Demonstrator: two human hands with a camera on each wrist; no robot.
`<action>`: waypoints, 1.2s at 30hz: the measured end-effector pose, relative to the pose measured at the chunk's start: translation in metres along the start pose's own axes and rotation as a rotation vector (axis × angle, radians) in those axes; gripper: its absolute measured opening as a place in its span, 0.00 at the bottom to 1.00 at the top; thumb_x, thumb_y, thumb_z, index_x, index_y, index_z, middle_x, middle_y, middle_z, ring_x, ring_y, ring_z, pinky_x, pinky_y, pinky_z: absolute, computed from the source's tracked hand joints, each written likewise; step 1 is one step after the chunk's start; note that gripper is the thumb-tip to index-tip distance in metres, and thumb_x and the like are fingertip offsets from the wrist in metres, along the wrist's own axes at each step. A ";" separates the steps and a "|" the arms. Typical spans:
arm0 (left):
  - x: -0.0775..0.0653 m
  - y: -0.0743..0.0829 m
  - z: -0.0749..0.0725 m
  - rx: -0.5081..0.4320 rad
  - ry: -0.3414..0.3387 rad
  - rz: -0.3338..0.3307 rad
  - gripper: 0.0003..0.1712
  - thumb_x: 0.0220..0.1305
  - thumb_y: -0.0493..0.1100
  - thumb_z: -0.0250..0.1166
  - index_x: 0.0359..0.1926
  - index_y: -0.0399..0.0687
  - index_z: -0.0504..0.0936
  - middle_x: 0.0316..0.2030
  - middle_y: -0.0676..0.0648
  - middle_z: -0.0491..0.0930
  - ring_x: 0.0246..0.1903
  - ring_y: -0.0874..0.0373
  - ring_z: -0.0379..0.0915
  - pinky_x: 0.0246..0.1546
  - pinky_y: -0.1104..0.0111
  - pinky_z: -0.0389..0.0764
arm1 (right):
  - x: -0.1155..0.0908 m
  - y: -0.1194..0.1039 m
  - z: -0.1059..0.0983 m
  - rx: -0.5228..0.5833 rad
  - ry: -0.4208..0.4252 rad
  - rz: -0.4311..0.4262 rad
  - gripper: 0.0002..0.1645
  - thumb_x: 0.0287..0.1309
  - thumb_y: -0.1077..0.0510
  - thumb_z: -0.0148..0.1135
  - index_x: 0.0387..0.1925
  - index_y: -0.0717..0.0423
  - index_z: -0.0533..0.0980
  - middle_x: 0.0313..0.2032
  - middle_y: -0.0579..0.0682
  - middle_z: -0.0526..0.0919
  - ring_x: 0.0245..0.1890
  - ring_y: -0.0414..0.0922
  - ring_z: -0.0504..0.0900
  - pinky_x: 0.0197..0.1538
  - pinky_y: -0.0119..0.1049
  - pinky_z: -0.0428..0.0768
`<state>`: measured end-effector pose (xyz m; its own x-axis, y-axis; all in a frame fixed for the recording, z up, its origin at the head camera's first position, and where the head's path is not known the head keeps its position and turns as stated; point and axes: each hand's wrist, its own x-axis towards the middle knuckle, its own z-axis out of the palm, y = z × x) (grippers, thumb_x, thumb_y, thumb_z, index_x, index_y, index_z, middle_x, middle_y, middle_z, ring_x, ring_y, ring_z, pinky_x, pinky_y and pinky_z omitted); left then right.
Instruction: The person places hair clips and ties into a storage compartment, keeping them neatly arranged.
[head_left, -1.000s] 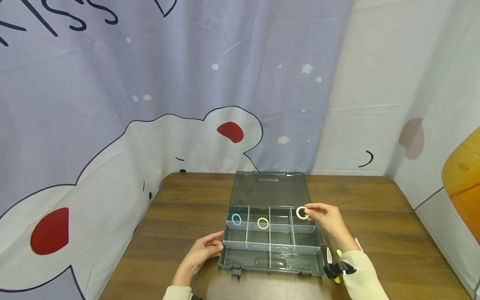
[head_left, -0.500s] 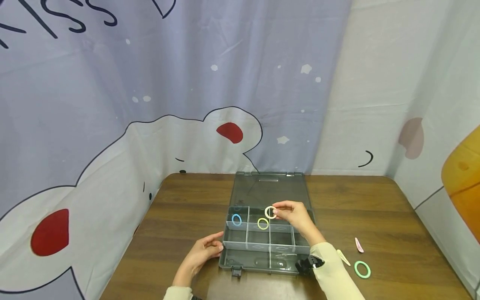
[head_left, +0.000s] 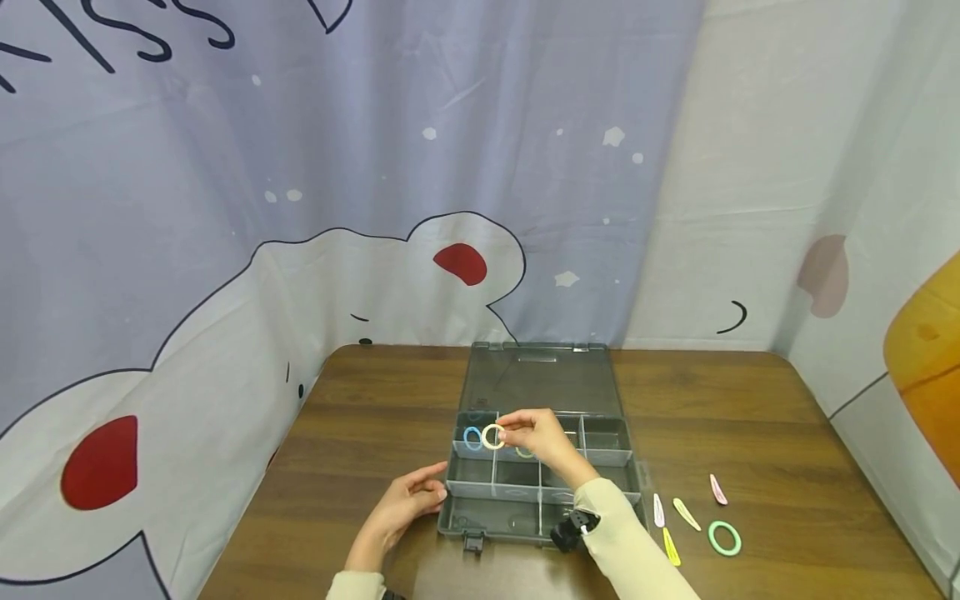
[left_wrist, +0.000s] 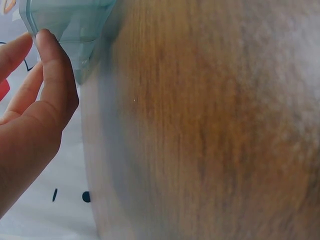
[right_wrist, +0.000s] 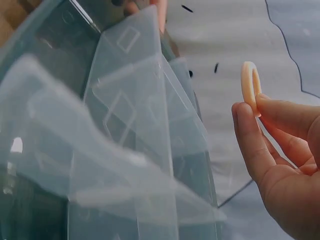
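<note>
My left hand (head_left: 405,507) rests its fingertips against the left wall of a grey see-through compartment box (head_left: 487,527), which lies with its lid folded back. In the right wrist view, my right hand (right_wrist: 285,155) pinches a cream hair tie (right_wrist: 248,89) between thumb and fingertips. From the head view, that hair tie hangs over the box's back row, near the divider between its two leftmost compartments. Just left of it a blue hair tie (head_left: 472,438) is in the back left compartment. A yellow hair tie (head_left: 524,453) is mostly hidden behind my right hand.
Right of the box lie a green hair tie (head_left: 724,538) and several snap hair clips, among them a pink clip (head_left: 717,489) and a yellow clip (head_left: 671,547). The open lid (head_left: 540,379) reaches the table's back edge, where a printed curtain (head_left: 570,208) hangs.
My right hand has carried the cream hair tie leftward across the box's back row, past the yellow one. The clips and green hair tie at the right are now uncovered. My left hand stays put.
</note>
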<state>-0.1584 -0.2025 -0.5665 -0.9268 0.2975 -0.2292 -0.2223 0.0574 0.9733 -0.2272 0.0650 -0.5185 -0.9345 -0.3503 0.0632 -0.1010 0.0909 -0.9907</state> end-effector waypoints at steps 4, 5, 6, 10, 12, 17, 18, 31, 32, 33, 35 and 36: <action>0.001 0.002 0.000 0.000 0.002 0.003 0.34 0.62 0.34 0.64 0.68 0.31 0.62 0.38 0.47 0.75 0.38 0.58 0.74 0.43 0.67 0.81 | 0.004 -0.002 0.012 -0.005 -0.012 -0.001 0.14 0.54 0.73 0.64 0.43 0.78 0.77 0.37 0.70 0.82 0.35 0.57 0.85 0.42 0.49 0.83; 0.001 0.003 0.000 0.000 0.004 0.005 0.34 0.62 0.34 0.64 0.67 0.31 0.63 0.38 0.47 0.75 0.38 0.58 0.74 0.43 0.67 0.81 | 0.004 -0.003 0.014 -0.004 -0.015 0.003 0.14 0.54 0.73 0.64 0.43 0.77 0.78 0.37 0.69 0.82 0.35 0.56 0.85 0.42 0.48 0.83; 0.001 0.003 0.000 0.000 0.005 0.007 0.34 0.62 0.34 0.64 0.67 0.30 0.63 0.38 0.47 0.75 0.38 0.58 0.74 0.43 0.67 0.81 | 0.005 -0.004 0.017 -0.006 -0.018 0.005 0.14 0.54 0.72 0.64 0.43 0.76 0.78 0.36 0.68 0.83 0.35 0.54 0.85 0.42 0.47 0.84; 0.002 0.003 0.001 0.000 0.011 0.010 0.34 0.63 0.34 0.64 0.67 0.30 0.63 0.38 0.46 0.75 0.38 0.58 0.75 0.42 0.67 0.81 | 0.007 -0.004 0.028 -0.006 -0.025 0.029 0.13 0.54 0.70 0.65 0.43 0.73 0.79 0.35 0.64 0.84 0.33 0.48 0.85 0.41 0.45 0.84; 0.002 0.002 0.001 0.002 0.008 0.008 0.34 0.63 0.34 0.63 0.67 0.30 0.63 0.38 0.46 0.75 0.38 0.58 0.75 0.43 0.66 0.81 | 0.007 -0.002 0.032 -0.004 -0.032 0.040 0.14 0.54 0.70 0.66 0.43 0.73 0.79 0.34 0.64 0.83 0.32 0.46 0.84 0.41 0.45 0.84; 0.000 0.000 0.001 0.004 -0.003 0.005 0.33 0.63 0.34 0.63 0.67 0.31 0.63 0.39 0.45 0.75 0.38 0.57 0.75 0.44 0.65 0.81 | 0.008 0.004 0.040 -0.006 -0.050 0.049 0.13 0.53 0.71 0.66 0.41 0.73 0.80 0.34 0.64 0.84 0.32 0.49 0.85 0.40 0.44 0.84; 0.000 0.000 0.000 0.006 -0.003 0.004 0.33 0.63 0.34 0.63 0.67 0.31 0.64 0.39 0.45 0.75 0.38 0.57 0.75 0.44 0.66 0.80 | 0.009 0.005 0.042 -0.015 -0.051 0.043 0.13 0.52 0.71 0.66 0.41 0.73 0.80 0.33 0.63 0.84 0.32 0.50 0.85 0.40 0.44 0.84; 0.000 -0.001 -0.001 0.013 0.006 -0.004 0.32 0.63 0.34 0.63 0.66 0.32 0.65 0.39 0.43 0.76 0.40 0.56 0.75 0.46 0.65 0.80 | 0.010 0.015 0.055 -0.141 -0.050 -0.018 0.10 0.50 0.73 0.67 0.37 0.73 0.81 0.27 0.58 0.83 0.25 0.47 0.84 0.30 0.35 0.84; 0.000 -0.001 0.000 0.008 0.008 -0.004 0.32 0.63 0.34 0.63 0.66 0.32 0.65 0.39 0.42 0.76 0.40 0.56 0.75 0.46 0.65 0.80 | 0.009 0.015 0.055 -0.154 -0.048 -0.023 0.10 0.49 0.73 0.67 0.37 0.73 0.81 0.27 0.58 0.83 0.25 0.47 0.84 0.29 0.33 0.83; 0.000 -0.001 0.000 0.004 0.009 -0.004 0.32 0.63 0.33 0.63 0.66 0.32 0.65 0.40 0.42 0.76 0.39 0.56 0.75 0.45 0.65 0.80 | 0.009 0.016 0.056 -0.170 -0.045 -0.028 0.10 0.49 0.73 0.67 0.36 0.73 0.81 0.26 0.57 0.83 0.24 0.46 0.84 0.29 0.31 0.83; 0.000 0.000 0.001 -0.004 0.009 -0.002 0.32 0.63 0.33 0.63 0.66 0.31 0.65 0.40 0.41 0.76 0.39 0.57 0.75 0.45 0.65 0.81 | 0.009 0.016 0.057 -0.201 -0.041 -0.032 0.09 0.49 0.73 0.67 0.36 0.72 0.81 0.26 0.57 0.83 0.24 0.45 0.84 0.27 0.29 0.81; 0.000 0.000 0.002 -0.005 0.008 -0.001 0.32 0.63 0.33 0.63 0.67 0.31 0.64 0.40 0.41 0.76 0.39 0.58 0.75 0.45 0.66 0.81 | 0.009 0.016 0.058 -0.220 -0.040 -0.032 0.09 0.49 0.72 0.68 0.36 0.71 0.81 0.26 0.56 0.83 0.23 0.43 0.83 0.27 0.27 0.81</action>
<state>-0.1581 -0.2008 -0.5666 -0.9290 0.2896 -0.2305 -0.2248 0.0533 0.9729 -0.2175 0.0094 -0.5409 -0.9157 -0.3929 0.0847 -0.2064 0.2789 -0.9379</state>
